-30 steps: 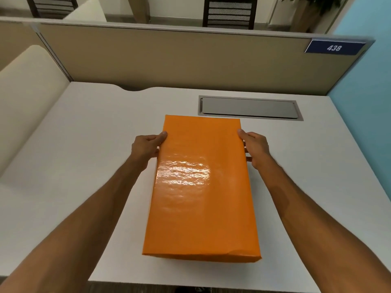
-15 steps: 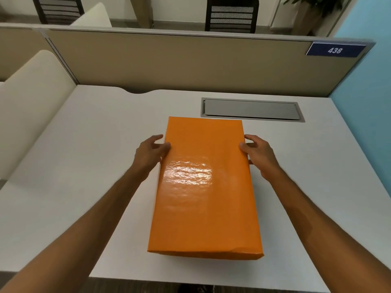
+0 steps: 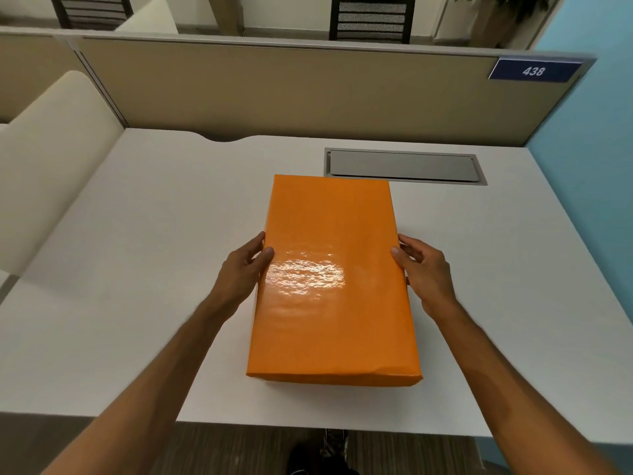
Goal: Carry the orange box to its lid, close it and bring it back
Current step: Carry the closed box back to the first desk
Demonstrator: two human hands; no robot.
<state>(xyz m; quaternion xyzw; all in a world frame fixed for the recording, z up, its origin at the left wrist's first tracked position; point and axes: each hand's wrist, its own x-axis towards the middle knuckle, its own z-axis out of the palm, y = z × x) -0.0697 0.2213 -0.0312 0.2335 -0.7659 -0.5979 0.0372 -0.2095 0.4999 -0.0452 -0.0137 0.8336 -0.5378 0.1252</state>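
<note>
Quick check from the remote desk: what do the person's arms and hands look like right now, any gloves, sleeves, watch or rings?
Both forearms are bare up to the frame edge, with no sleeves in view. The left hand and right hand wear no gloves. No watch, wristband or rings show on the parts that are visible. No cables or markings.

A white counter (image 3: pixel 137 269) fills the view. Set into its far right part lies a grey rectangular cover plate (image 3: pixel 404 165). A beige partition (image 3: pixel 291 90) runs along the far edge, bearing a blue sign (image 3: pixel 534 70) reading 438 at its right end. A blue wall (image 3: pixel 596 159) stands on the right. Beyond the partition stands a dark chair (image 3: pixel 371 18).
</note>
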